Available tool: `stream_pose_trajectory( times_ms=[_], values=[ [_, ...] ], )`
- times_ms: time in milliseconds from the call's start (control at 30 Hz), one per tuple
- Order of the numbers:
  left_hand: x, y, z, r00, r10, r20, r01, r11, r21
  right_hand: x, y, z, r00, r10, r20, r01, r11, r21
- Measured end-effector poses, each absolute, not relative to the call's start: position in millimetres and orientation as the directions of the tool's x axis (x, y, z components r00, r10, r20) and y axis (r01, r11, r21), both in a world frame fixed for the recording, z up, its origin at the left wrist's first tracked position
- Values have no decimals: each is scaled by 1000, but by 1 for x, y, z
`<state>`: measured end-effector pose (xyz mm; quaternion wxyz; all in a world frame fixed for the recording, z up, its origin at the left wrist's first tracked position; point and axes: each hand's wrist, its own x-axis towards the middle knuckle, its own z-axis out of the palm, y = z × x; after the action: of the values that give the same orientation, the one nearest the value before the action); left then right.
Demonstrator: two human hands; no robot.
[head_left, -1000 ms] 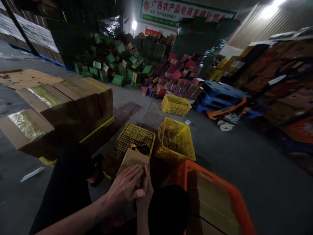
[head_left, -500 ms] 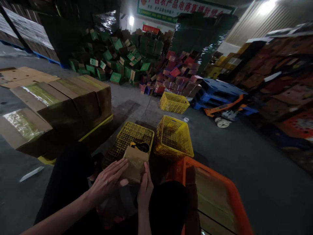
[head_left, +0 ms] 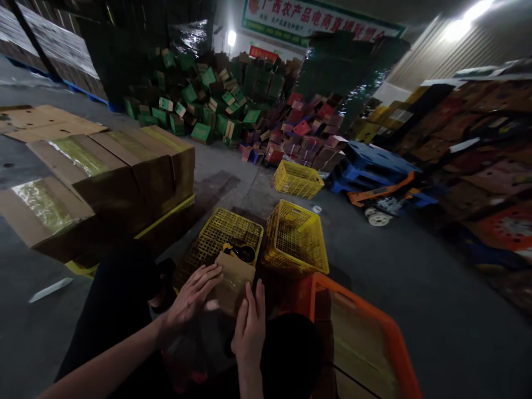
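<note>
A small brown cardboard box (head_left: 233,281) with a strip of clear tape on top lies in front of me, at the near end of an upturned yellow crate (head_left: 210,235). My left hand (head_left: 195,293) is at the box's left side, fingers stretched over its top edge and thumb apart. Along the right side, my right hand (head_left: 250,321) has its fingers straight and pointing up. Both hands are open and look to be touching the box; their palms are partly hidden. A tape dispenser (head_left: 240,252) with a yellow part lies on the crate just behind the box.
Larger taped cartons (head_left: 137,166) stand at left. An open yellow crate (head_left: 297,235) is beyond my right hand; another yellow crate (head_left: 298,178) sits farther off. An orange crate (head_left: 361,307) with boxes is at my right. Behind are a pallet jack (head_left: 382,199) and heaped green boxes (head_left: 201,132).
My left hand has shifted from lying flat on the box top toward its left edge. My right hand's fingers have straightened and spread a little. The view has tilted slightly.
</note>
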<state>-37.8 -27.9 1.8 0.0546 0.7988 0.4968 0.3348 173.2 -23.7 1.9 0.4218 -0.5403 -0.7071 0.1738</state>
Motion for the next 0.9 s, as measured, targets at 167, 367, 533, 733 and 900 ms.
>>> stream_pose_trajectory(
  times_ms=[167, 367, 533, 733, 900],
  values=[
    [-35, -22, -15, 180, 837, 517, 752, -456, 476, 164, -12, 30, -402, 808, 432, 643, 584, -495],
    [-28, -27, -21, 92, 874, 477, 747, -377, 547, 176, 4, 26, -551, 737, 391, 586, 675, -447],
    [-23, -35, -24, -1, 855, 519, 729, -354, 586, 180, 4, 3, -476, 711, 517, 524, 702, -483],
    [-26, -39, -14, 18, 860, 509, 679, -385, 625, 168, 0, -9, -288, 726, 624, 494, 671, -553],
    [-34, -29, 1, 89, 891, 446, 691, -377, 617, 166, 2, -3, -275, 740, 614, 478, 659, -581]
  ],
)
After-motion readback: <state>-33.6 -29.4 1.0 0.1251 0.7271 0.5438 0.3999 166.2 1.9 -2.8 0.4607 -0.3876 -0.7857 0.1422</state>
